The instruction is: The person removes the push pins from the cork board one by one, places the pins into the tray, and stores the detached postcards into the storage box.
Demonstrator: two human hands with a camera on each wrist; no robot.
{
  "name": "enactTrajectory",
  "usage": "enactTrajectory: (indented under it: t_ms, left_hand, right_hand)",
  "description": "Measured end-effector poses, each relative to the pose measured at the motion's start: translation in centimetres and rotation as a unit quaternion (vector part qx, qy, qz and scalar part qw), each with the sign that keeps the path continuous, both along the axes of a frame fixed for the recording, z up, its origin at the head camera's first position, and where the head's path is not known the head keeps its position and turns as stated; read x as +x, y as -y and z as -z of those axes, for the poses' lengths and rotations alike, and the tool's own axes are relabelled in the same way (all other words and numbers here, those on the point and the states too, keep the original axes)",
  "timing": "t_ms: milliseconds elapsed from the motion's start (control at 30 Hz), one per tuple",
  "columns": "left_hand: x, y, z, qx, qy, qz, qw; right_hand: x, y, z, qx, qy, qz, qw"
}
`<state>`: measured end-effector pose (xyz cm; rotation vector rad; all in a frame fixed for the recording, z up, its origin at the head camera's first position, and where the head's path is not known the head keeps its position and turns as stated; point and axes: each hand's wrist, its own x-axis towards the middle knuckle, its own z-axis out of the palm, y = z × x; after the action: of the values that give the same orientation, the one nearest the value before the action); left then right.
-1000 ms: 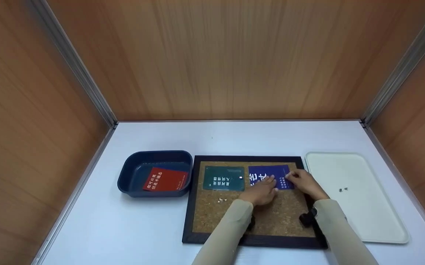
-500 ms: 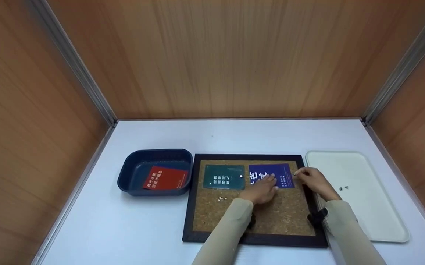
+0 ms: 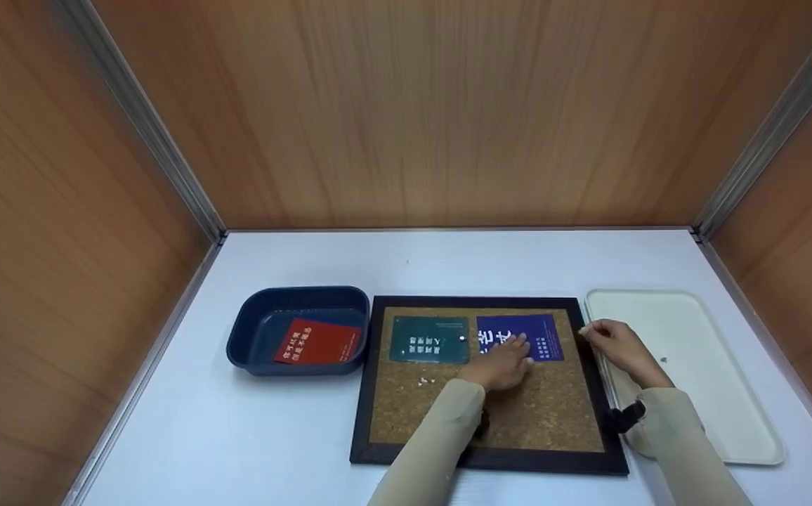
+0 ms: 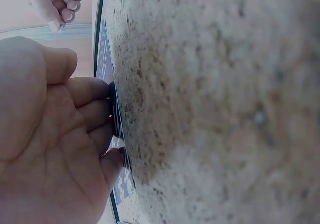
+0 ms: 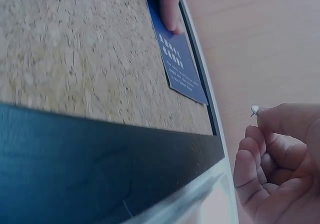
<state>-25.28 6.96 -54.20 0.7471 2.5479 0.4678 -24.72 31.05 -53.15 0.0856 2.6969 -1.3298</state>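
Observation:
My left hand [image 3: 499, 365] lies over a dark blue card [image 3: 548, 341] on the cork board [image 3: 539, 414], fingers extended and fingertips touching it. In the left wrist view these fingers reach the card [image 4: 117, 119] edge-on. Off the card's right side, over the board's dark frame and the pale tray, is my right hand [image 3: 620, 348]. Between its thumb and index finger it pinches a small thumbtack [image 5: 255, 109] with a short point, clearest in the right wrist view. A green card [image 3: 416, 341] lies to the left on the cork, with a tack [image 3: 462, 339] at its right edge.
Several loose tacks [image 3: 426, 381] lie on the cork below the green card. On the pale tray [image 3: 701, 414] at the right is a tack [image 3: 664, 360]. A navy basin [image 3: 258, 323] at the left holds a red card [image 3: 322, 344]. Wooden walls enclose the table.
My right hand has moved right, from the blue card's right edge to over the frame and tray edge, and now hides one tray tack. The left hand has stayed on the card.

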Motion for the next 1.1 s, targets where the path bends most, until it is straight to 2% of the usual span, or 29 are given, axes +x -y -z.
enactTrajectory:
  t_ms: [267,433,1100]
  left_hand:
    - [0.0,-0.1,0.2,-0.003,-0.003,0.000,1.0000]
    - [0.0,0.0,0.2,-0.003,-0.007,0.002,1.0000]
    - [-0.3,-0.1,0.0,0.013,0.014,0.010,0.9998]
  right_hand:
    - [0.6,-0.9,-0.3,0.008,-0.016,0.007,1.000]
    - [0.9,-1.8,-0.2,0.010,-0.008,0.014,1.000]
    - [2.5,-4.9,0.2,0.020,-0.014,0.041,0.999]
